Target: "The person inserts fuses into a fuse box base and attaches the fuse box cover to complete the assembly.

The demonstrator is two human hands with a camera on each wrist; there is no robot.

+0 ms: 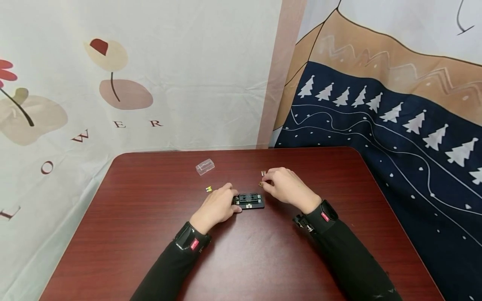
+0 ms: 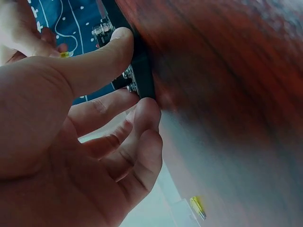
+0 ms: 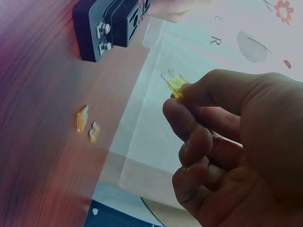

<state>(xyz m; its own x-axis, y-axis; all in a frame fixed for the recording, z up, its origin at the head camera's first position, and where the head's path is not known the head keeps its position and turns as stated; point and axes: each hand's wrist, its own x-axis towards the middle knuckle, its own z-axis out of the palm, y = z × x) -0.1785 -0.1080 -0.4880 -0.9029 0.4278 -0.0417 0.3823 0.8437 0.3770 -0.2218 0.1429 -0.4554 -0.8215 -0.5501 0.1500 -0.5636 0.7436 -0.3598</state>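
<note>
My left hand (image 1: 219, 203) grips the left end of a black fuse holder (image 1: 253, 205), its thumb at the near side and fingers at the far side. Metal screw terminals show along the holder, seen close in the right wrist view. Between thumb and index finger, my right hand (image 1: 285, 187) pinches a yellow blade fuse (image 3: 176, 86). Its two metal prongs point away from the fingertips, apart from the holder. Two amber blade fuses, one (image 3: 82, 119) beside the other (image 3: 94, 133), lie on the table near that hand.
A clear plastic box (image 1: 205, 167) lies near the table's far edge. Yellow fuse pieces (image 1: 208, 189) sit left of the left hand, also in the left wrist view. The reddish-brown table (image 1: 150, 251) backs onto printed curtains (image 1: 211, 75).
</note>
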